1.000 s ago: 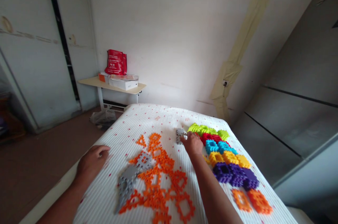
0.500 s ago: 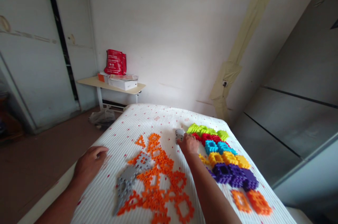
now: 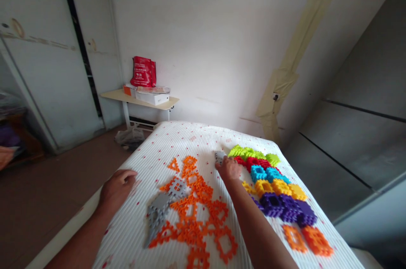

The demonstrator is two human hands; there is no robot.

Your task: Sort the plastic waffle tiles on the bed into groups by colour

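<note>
My right hand (image 3: 230, 169) reaches to the far part of the bed-like surface, its fingers closed on a grey interlocking plastic piece (image 3: 219, 157). The palm hides part of what it grips. Just right of it are stacks of green (image 3: 253, 154) and red (image 3: 256, 162) pieces. Resting near the left edge, my left hand (image 3: 117, 186) is loosely curled with a gap between thumb and fingers, and nothing shows in it. Between my hands lies a loose spread of orange pieces (image 3: 191, 229), with grey pieces (image 3: 157, 212) along its left side.
On the right stand sorted stacks in blue (image 3: 258, 173), yellow (image 3: 281, 187), purple (image 3: 289, 208) and orange (image 3: 317, 241). The white ribbed cover (image 3: 127, 235) has small red spots. Beyond it, a small table (image 3: 116, 95) bears boxes and a red bag (image 3: 143, 72).
The whole view has shifted a little, moving things slightly rightward. My right hand stays at the grey piece beside the stacks, and my left hand still rests at the left edge.
</note>
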